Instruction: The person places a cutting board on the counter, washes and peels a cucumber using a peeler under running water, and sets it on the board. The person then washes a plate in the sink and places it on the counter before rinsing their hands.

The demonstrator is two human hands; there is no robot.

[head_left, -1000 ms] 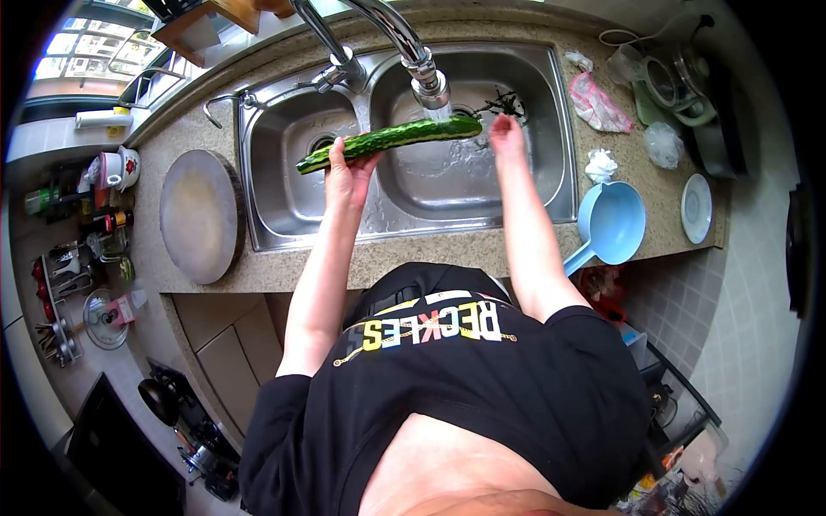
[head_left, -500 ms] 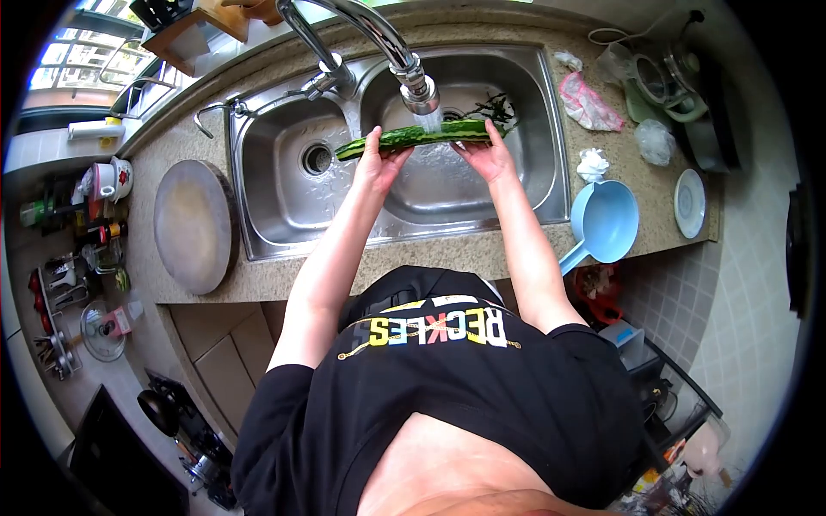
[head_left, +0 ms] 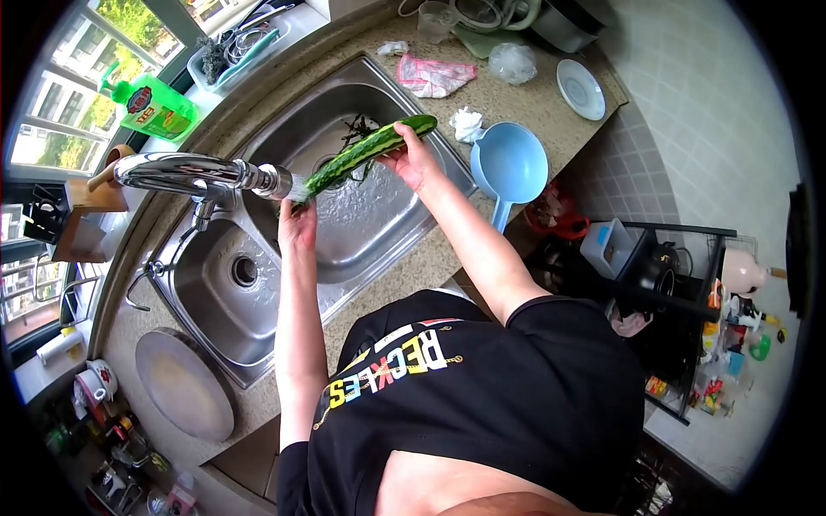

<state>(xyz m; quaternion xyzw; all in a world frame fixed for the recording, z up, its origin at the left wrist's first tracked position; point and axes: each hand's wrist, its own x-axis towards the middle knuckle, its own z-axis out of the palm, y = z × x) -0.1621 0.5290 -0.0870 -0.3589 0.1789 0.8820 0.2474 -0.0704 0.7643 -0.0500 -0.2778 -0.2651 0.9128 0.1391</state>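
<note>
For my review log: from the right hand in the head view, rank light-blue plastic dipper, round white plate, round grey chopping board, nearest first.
1. Dipper, right of the sink.
2. Plate, counter's right end.
3. Chopping board, left of the sink.

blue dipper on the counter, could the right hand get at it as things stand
Probably, once free: the right hand holds the cucumber, but the blue dipper sits close by, beside the sink, with nothing tall seen between.
</note>
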